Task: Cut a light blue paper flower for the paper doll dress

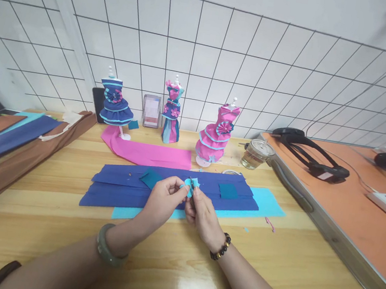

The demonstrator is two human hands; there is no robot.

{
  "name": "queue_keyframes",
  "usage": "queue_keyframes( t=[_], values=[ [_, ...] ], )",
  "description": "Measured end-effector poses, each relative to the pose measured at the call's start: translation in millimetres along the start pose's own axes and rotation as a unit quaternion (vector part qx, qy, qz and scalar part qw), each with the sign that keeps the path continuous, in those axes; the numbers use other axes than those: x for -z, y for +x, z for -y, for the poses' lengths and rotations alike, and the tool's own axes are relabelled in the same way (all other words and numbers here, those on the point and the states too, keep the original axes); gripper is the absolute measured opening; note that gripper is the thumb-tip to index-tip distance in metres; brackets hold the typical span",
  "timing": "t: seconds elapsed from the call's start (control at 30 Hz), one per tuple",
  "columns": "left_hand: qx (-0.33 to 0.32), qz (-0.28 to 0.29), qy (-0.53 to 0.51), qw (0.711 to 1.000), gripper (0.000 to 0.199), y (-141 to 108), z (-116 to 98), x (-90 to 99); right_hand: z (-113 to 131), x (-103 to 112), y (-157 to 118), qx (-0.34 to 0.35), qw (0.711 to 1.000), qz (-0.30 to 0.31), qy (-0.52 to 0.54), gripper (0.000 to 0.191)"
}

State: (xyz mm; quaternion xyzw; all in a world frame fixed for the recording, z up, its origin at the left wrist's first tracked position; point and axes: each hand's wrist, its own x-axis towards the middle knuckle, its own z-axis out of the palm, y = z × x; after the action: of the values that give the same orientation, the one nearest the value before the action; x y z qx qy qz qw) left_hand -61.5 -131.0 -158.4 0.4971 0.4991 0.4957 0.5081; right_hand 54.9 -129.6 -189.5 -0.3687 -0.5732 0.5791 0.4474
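Observation:
My left hand (165,199) pinches a small light blue piece of crepe paper (187,188) between thumb and fingertips. In my right hand (205,215) is a small pair of scissors (191,183), its dark narrow blades against the paper; the handles are mostly hidden by my fingers. Both hands are close together above a dark blue crepe paper strip (104,194). Two teal squares, a left one (150,178) and a right one (228,191), lie on that strip. Beneath it a light blue sheet (267,206) sticks out.
Behind stand three small dress forms in paper dresses: blue (116,108), mixed (172,114) and pink (217,136). A pink strip (154,155) lies before them. A phone (152,111) leans on the wall. Right are a glass cup (258,155) and black headgear (312,153); left, folded papers (25,137).

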Motion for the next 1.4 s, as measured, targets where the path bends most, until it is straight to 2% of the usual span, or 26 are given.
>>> queue_keyframes(
  t=[0.23, 0.63, 1.4],
  values=[
    [-0.021, -0.015, -0.006, 1.000, 0.018, 0.4, 6.9, -2.4, -1.9, -1.9, -0.3, -0.008, 1.000, -0.010, 0.016, 0.040],
    [-0.046, -0.020, 0.014, 0.999, 0.017, 0.3, 8.4, -1.5, -1.5, -0.6, -0.9, 0.028, 0.996, -0.023, -0.079, 0.040],
    [-0.041, -0.046, 0.000, 0.998, 0.016, -2.2, 9.4, -5.4, -2.7, -8.0, -0.9, -0.010, 0.999, -0.039, 0.009, 0.042]
  ],
)
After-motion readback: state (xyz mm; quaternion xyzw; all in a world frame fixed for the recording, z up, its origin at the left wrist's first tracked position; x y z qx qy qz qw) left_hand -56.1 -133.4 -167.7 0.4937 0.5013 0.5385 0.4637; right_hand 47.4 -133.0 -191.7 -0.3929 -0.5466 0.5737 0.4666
